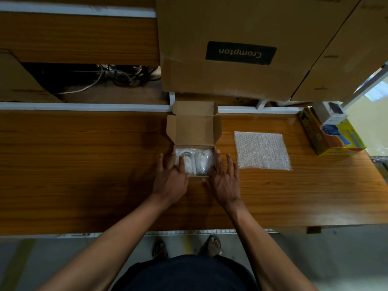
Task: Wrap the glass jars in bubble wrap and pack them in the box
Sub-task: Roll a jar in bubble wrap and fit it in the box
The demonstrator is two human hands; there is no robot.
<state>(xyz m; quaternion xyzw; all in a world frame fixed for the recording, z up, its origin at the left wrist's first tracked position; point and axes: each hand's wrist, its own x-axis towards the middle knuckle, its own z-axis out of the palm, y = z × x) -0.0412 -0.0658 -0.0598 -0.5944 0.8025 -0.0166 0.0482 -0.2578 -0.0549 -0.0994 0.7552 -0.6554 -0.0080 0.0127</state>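
Two wrapped jars lie side by side in the small box (pixel 194 131) in the middle of the wooden table (pixel 84 164); the left jar (pixel 186 162) and the right jar (pixel 203 161) are both covered in bubble wrap, so the glass looks cloudy and white; they touch, or almost touch, each other; the box lid stands open at the far side, with its little flaps sticking out.

The left hand (pixel 171 179) lies at the near left corner of the box; its fingers are straight and spread apart, and some of them rest on top of the left jar; they are not curled round it. The right hand (pixel 225 181) lies flat by the near right corner; its fingers are also straight and apart; the fingers closest to the box touch its right wall, and the others rest on the table.

Just to the right of the box, a flat sheet of bubble wrap (pixel 262 151) lies on the table, not touching the box. Farther right, near the table's edge, sits a yellow box (pixel 329 139) with a small white box (pixel 327 113) on it. Behind the table stands a big brown carton (pixel 241 24) with the word "Crompton" on a black label; to the left, behind the table, some cables (pixel 117 75) lie in a dark gap.
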